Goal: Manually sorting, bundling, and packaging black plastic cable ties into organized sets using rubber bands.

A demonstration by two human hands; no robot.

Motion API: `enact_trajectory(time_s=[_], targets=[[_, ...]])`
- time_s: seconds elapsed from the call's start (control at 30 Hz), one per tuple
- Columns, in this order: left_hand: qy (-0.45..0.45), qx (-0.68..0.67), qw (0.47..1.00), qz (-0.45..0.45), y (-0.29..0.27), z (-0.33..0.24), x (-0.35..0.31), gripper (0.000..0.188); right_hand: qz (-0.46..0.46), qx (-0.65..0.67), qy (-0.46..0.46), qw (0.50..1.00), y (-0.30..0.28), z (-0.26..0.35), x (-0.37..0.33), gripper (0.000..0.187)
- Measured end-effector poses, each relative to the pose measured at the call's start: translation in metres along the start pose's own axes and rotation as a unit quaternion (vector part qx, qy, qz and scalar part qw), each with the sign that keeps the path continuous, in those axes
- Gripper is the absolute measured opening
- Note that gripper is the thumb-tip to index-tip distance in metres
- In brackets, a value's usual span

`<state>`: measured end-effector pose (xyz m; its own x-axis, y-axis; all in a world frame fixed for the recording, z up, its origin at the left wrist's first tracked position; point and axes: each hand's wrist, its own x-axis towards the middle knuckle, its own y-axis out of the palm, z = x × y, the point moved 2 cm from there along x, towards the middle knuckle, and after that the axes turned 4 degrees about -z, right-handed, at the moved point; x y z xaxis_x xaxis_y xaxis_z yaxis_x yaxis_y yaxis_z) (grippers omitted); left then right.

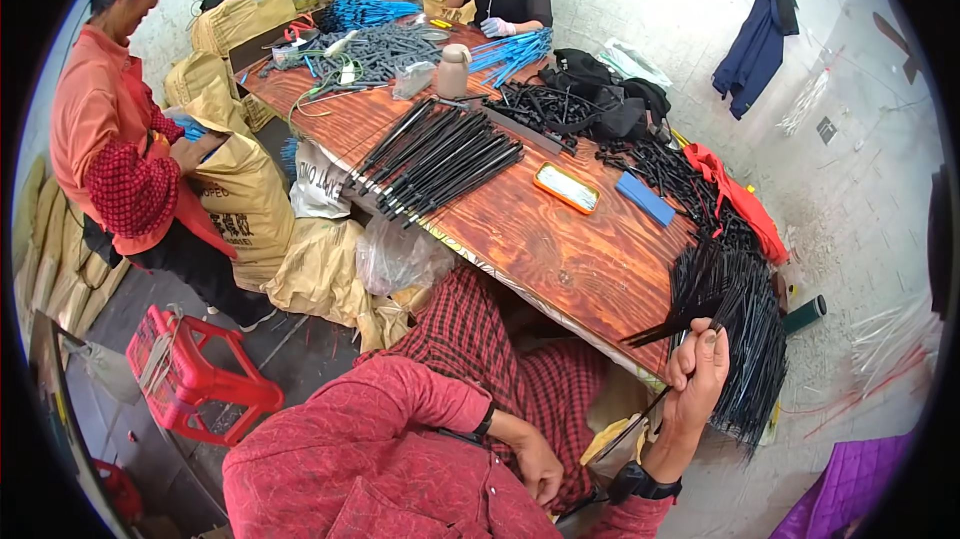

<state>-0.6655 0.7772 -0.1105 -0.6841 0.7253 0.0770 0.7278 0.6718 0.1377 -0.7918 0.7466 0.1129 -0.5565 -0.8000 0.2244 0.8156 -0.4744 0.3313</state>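
the right hand has its fingers clamped on thin black pieces; the left hand is near the checked cloth, its fingers i cannot tell.

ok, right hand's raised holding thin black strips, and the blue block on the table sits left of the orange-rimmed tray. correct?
Not quite: the blue block sits right of the orange-rimmed tray, not left, as the head view shows. The rest holds: the right hand is raised, holding thin black strips.
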Motion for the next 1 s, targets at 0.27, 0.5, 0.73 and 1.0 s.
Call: enact_trajectory(time_s=[0.27,0.5,0.73,1.0], targets=[[0.025,-0.042,0.996,0.077,0.011,0.005,0.013,0.016,0.028,0.005,0.019,0.999,0.023,-0.017,0.007,0.022],[0.057,0.06,0.997,0.004,0.004,-0.017,-0.005,0.034,0.061,0.006,0.023,0.998,0.03,-0.012,0.017,0.021],[-0.037,0.025,0.864,-0.501,-0.057,-0.105,-0.196,0.055,0.085,0.023,0.053,0.995,0.041,-0.02,0.019,0.022],[0.137,0.349,0.622,-0.687,-0.079,-0.148,-0.199,0.097,0.193,0.041,0.149,0.969,0.084,-0.035,0.006,0.024]])
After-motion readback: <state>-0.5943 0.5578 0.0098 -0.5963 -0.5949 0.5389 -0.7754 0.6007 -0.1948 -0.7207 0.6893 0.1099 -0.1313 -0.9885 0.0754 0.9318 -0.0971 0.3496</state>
